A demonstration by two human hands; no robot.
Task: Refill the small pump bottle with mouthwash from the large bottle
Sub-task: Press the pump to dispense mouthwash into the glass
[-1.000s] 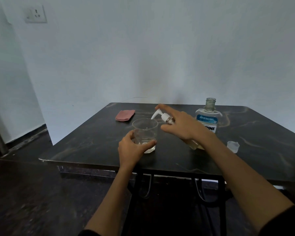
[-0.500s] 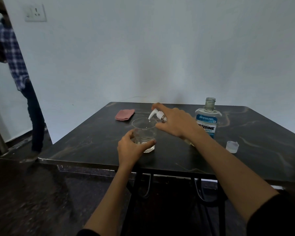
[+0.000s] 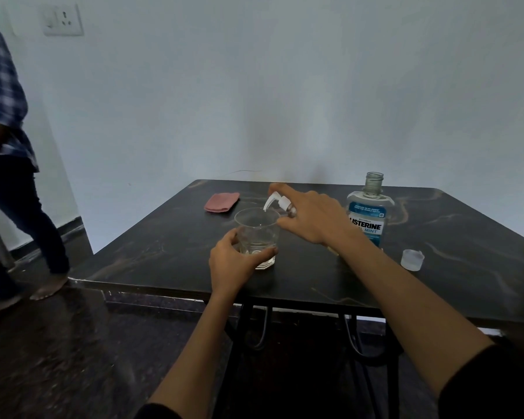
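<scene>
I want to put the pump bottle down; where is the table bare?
Bare: the near left corner of the table, before the pink cloth, and the far right, behind the bottle cap. Crowded: the middle, with the glass, both hands and the Listerine bottle.

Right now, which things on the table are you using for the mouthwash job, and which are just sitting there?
For the job:
- pump bottle, held in the right hand, nozzle over the glass
- glass, held by the left hand
- big bottle, open
- cap, off, beside it

Just lying about:
- pink cloth at the back of the table
</scene>
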